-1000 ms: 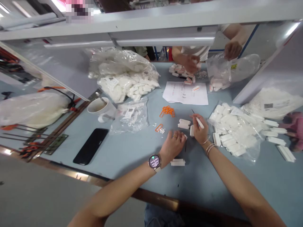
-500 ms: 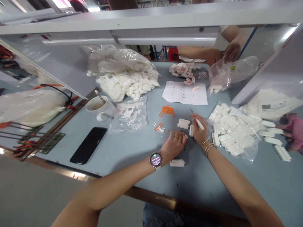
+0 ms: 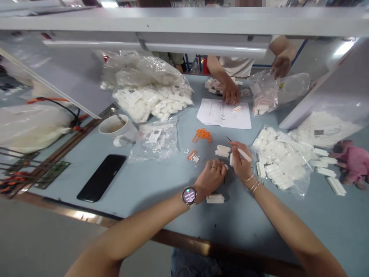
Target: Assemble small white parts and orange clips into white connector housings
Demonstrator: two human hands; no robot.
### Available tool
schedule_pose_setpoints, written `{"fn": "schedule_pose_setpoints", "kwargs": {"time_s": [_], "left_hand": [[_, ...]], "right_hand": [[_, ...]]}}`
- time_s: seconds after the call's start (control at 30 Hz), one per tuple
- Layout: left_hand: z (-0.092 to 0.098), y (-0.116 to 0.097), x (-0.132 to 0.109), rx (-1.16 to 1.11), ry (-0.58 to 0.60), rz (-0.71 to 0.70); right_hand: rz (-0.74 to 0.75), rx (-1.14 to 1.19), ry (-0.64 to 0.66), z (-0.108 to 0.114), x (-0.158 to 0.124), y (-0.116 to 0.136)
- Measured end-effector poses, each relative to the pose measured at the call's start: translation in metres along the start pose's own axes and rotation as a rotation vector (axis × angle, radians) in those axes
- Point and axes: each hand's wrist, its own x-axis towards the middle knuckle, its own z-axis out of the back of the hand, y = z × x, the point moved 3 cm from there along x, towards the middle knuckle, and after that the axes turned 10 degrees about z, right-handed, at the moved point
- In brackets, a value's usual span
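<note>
My left hand (image 3: 211, 176) is closed near the table, its fingertips pinched on a white plastic piece (image 3: 226, 166) that they mostly hide. Between thumb and fingers my right hand (image 3: 241, 163) grips a slim white-handled tool (image 3: 244, 154); its thin dark tip points up and to the left. Just beyond the hands lies a white plastic housing (image 3: 223, 151), and another white part (image 3: 231, 159) is partly covered by the right hand. A third white housing (image 3: 215, 198) rests nearer me. Orange frames (image 3: 202, 135) are piled further off, with a single orange frame (image 3: 191, 155) beside tiny white pieces (image 3: 196, 159).
Bags of white parts (image 3: 278, 157) lie to the right, and more bags (image 3: 152, 100) at the back left. A mug (image 3: 119, 130) with a spoon and a black phone (image 3: 101, 177) are on the left. Across the table, a co-worker's hand (image 3: 230, 91) is over a printed sheet (image 3: 213, 113).
The tool's tip has swung slightly left and away from me. My left hand stays in place. The co-worker's one hand has moved from the bag to the pile by the sheet.
</note>
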Motion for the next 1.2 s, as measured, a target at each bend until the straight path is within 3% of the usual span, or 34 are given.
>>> {"fn": "schedule_pose_setpoints", "kwargs": {"time_s": [0.17,0.3,0.47,0.6,0.83,1.03,1.2], "left_hand": [[-0.002,-0.001,0.000,-0.019,0.041,0.010],[-0.005,0.002,-0.002,-0.098,0.101,0.040],[-0.010,0.013,-0.007,-0.241,0.066,0.147],[-0.016,0.024,-0.012,-0.377,0.023,0.229],[-0.024,0.045,-0.021,-0.799,-0.125,0.351],[-0.029,0.060,-0.021,-0.940,-0.032,0.422],[-0.028,0.063,-0.021,-0.979,-0.001,0.390]], "right_hand": [[0.195,0.131,0.144,0.001,-0.015,0.036],[0.278,0.123,0.221,-0.005,-0.029,0.046],[0.176,0.192,0.194,-0.010,-0.036,0.043],[-0.025,0.274,0.203,-0.011,-0.040,0.038],[-0.233,0.438,0.093,-0.014,-0.046,0.026],[-0.323,0.406,0.077,-0.016,-0.044,0.020],[-0.256,0.345,0.111,-0.014,-0.042,0.020]]}}
